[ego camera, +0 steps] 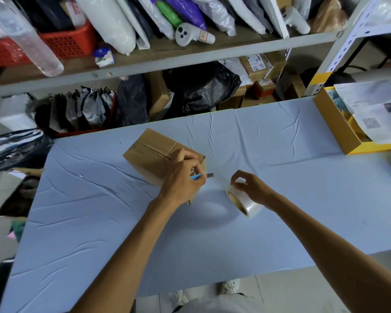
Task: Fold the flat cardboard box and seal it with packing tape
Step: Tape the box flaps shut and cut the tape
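Note:
A small brown cardboard box (154,152) stands folded on the blue table cloth (280,199), its top flaps closed with a seam running across. My left hand (183,177) rests against the box's near right corner, shut on a blue-handled utility knife (204,176) whose blade points right. A stretch of clear tape runs from the box toward the roll of clear packing tape (244,203), which my right hand (251,188) holds just above the cloth, to the right of the box.
An open yellow-edged cardboard box (334,125) with papers sits at the table's far right. Behind the table stand metal shelves (190,57) packed with bags, parcels and a red basket (61,44). Black plastic bags (14,147) lie at the left.

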Demonstrator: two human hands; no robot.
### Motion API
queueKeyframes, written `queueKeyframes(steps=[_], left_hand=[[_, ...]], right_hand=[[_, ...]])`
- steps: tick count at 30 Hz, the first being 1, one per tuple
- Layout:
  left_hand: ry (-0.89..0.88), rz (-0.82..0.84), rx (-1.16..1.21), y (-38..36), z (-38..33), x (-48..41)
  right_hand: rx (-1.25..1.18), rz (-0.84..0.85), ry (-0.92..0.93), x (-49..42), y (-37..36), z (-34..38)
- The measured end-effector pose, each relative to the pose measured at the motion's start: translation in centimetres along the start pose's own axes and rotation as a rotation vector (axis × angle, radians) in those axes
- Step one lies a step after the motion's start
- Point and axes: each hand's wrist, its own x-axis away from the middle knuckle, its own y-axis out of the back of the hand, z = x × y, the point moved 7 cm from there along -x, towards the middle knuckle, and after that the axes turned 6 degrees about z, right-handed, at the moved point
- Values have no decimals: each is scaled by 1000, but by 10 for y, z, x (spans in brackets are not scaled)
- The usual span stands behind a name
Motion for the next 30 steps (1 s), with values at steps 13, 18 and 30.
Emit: queueKeyframes(steps=[13,18,30], left_hand=[[-6,-5,-22,-3,0,-1],[-19,-7,-13,-2,0,-2],[-140,-125,-134,7,-10,28]], right_hand=[[61,-247,-187,12,-3,-13],[90,-186,-166,6,-6,-8],[611,-51,113,-10,-34,4]])
